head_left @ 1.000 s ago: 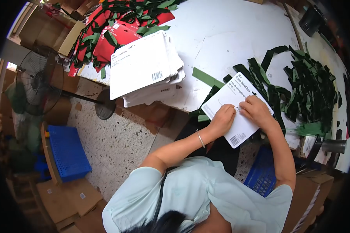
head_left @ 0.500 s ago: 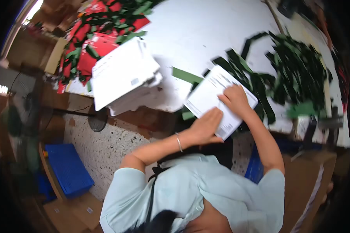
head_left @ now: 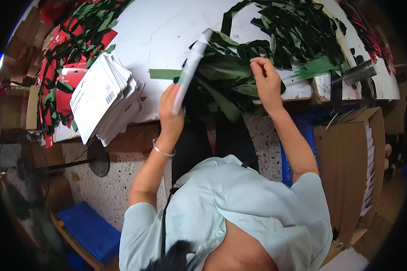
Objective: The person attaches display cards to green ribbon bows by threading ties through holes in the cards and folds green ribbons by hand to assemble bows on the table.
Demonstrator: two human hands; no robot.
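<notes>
My left hand [head_left: 170, 108] grips a white printed card [head_left: 192, 67], turned almost edge-on and standing up above the table's front edge. My right hand [head_left: 267, 83] is closed, thumb and fingers brought together beside dark green strips [head_left: 226, 74]; what lies in the pinch, if anything, I cannot make out. Between the two hands, the strips hang over the edge towards my lap. A flat lighter green strip [head_left: 165, 73] lies just left of the card. Farther left, a fanned stack of white cards [head_left: 105, 97] with barcodes leans at the table edge.
Red cards [head_left: 68, 74] tangled with green strips cover the table's left side. A large heap of dark green strips [head_left: 298, 31] lies at the back right, near a metal cylinder [head_left: 359, 72]. Below are a fan [head_left: 25, 167], a blue crate [head_left: 90, 230] and a cardboard box [head_left: 343, 171].
The white card, which lay flat under both hands, is now tipped upright in my left hand. My right hand has come off it and sits by the strips. The camera view has shifted.
</notes>
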